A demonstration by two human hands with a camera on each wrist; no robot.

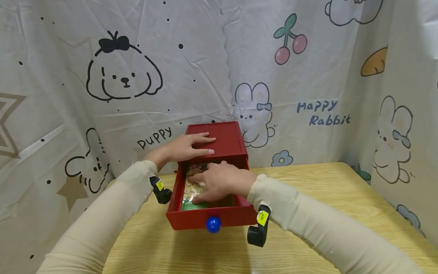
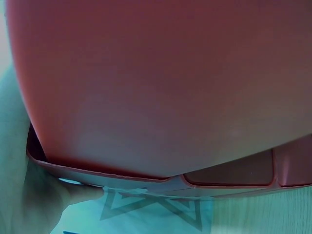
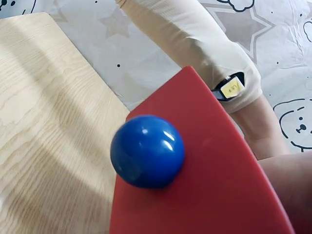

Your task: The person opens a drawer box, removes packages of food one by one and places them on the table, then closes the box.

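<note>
A red box [image 1: 219,137] stands on the table with its drawer [image 1: 191,220] pulled out towards me. On the drawer's front is a round blue knob [image 1: 213,225], large in the right wrist view. My left hand [image 1: 183,147] rests on the box's top at the left edge, fingers extended. My right hand [image 1: 219,183] reaches into the drawer, its thumb and fingers spread over a shiny packet [image 1: 193,190] with a food picture and a green end. That hand covers much of the packet, and its fingertips are partly hidden.
The box stands on a light wooden table [image 1: 301,213], near its back edge. Behind and at both sides hangs a white cloth [image 1: 191,57] printed with cartoon animals. Each wrist carries a small black camera [image 1: 260,228].
</note>
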